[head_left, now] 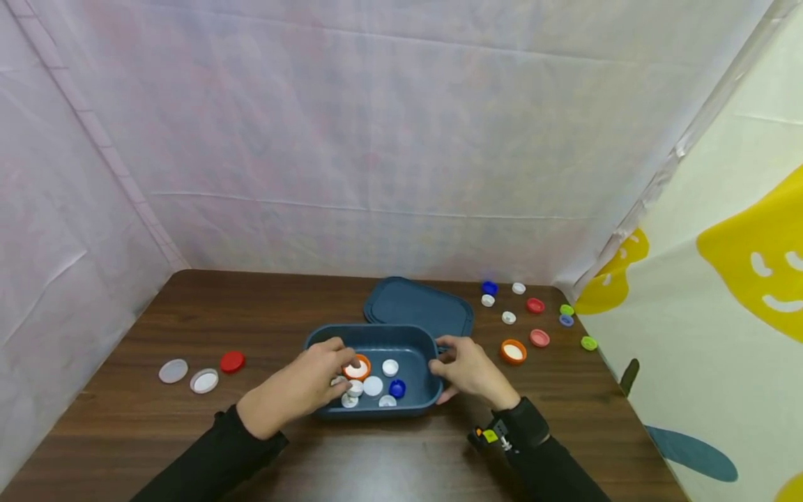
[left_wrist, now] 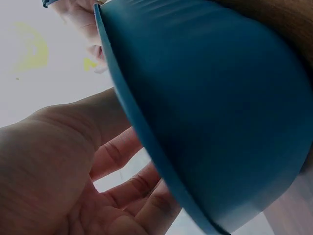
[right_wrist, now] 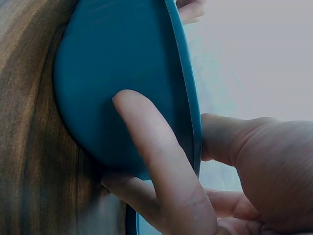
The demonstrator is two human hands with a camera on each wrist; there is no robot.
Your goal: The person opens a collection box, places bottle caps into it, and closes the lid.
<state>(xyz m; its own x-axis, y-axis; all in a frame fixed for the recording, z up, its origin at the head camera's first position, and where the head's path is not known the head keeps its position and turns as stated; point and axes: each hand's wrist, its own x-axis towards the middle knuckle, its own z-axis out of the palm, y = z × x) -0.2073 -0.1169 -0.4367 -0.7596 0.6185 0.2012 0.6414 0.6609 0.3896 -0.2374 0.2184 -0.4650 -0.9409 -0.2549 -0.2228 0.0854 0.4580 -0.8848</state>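
A dark blue rectangular box (head_left: pixel 370 413) stands on the table, holding several white bottle caps, a blue cap (head_left: pixel 397 388) and an orange-rimmed cap (head_left: pixel 367 369). My left hand (head_left: pixel 307 382) reaches over its left side, index finger at the orange-rimmed cap and thumb apart, near the white caps (head_left: pixel 355 388). In the left wrist view the box wall (left_wrist: pixel 220 107) hides those fingertips. My right hand (head_left: pixel 467 369) grips the right end of the box, thumb over the rim and fingers (right_wrist: pixel 151 132) against the outer wall, as the right wrist view shows.
Behind the box lies its flat blue lid (head_left: pixel 420 303). To the left on the wooden table (head_left: pixel 263 296) are a red cap (head_left: pixel 232 362) and two pale lids (head_left: pixel 204 381). Scattered at the right are several caps, including another orange-rimmed one (head_left: pixel 513 351). Cloth walls (head_left: pixel 376 139) border the table.
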